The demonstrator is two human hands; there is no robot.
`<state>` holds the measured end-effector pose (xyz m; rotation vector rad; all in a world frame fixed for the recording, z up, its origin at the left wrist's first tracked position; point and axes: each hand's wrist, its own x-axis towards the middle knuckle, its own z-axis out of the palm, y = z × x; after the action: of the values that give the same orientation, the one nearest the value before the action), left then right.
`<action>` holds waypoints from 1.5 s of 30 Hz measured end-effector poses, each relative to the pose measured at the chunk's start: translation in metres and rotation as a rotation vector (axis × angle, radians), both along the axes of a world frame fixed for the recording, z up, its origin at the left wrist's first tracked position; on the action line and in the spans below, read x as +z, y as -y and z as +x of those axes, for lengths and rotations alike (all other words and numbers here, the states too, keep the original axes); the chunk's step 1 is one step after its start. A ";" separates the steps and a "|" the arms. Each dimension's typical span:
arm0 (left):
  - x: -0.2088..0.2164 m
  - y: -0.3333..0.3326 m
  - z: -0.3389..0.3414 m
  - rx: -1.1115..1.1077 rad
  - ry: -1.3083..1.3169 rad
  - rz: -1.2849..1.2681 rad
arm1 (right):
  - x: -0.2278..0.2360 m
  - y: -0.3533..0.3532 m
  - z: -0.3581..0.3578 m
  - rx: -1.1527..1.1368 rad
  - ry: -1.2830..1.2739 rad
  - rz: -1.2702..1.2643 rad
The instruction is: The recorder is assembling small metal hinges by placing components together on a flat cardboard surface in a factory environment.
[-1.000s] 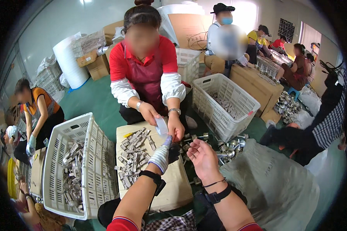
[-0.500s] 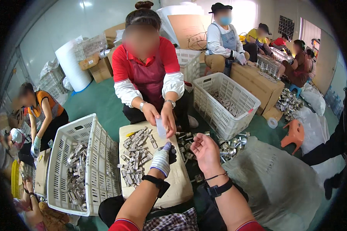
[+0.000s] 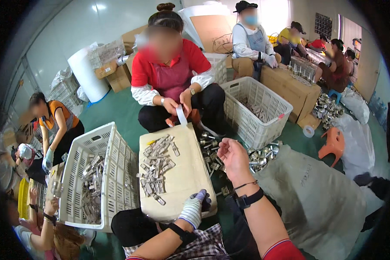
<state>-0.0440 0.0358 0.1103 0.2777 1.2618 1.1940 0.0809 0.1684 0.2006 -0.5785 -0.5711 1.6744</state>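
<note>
Gloved left hand [image 3: 194, 209], grip can't tell, has pulled back from the co-worker's hands [image 3: 177, 104] to the low table's [image 3: 187, 169] near right corner. Bare right hand [image 3: 234, 157], loosely curled, empty, stays right of table. Co-worker's whitish strip [image 3: 181, 115] now at far edge; metal clips [image 3: 157, 167] still on left half.

Dark lettering [image 3: 306, 174] stands on the grey sack [image 3: 310, 203], but no text is clearly legible.

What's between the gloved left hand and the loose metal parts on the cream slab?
Nothing visible: only a bare stretch of the cream slab lies between the left hand and the metal parts.
</note>
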 end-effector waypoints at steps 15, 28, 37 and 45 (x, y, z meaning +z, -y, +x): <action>-0.067 0.051 0.021 -0.143 -0.185 -0.137 | -0.004 0.018 0.016 -0.004 0.107 -0.012; -0.093 0.047 0.024 -0.066 -0.007 -0.126 | -0.011 0.014 -0.011 0.115 0.283 0.012; -0.111 0.054 0.025 -0.021 0.000 -0.053 | -0.022 0.029 -0.043 0.296 0.581 0.142; -0.096 0.050 0.020 -0.017 0.014 -0.016 | 0.002 0.020 -0.024 0.338 0.564 0.165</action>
<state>-0.0241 -0.0141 0.0141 0.2669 1.2541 1.1689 0.0572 0.1485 0.2025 -0.8759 -1.2599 1.7500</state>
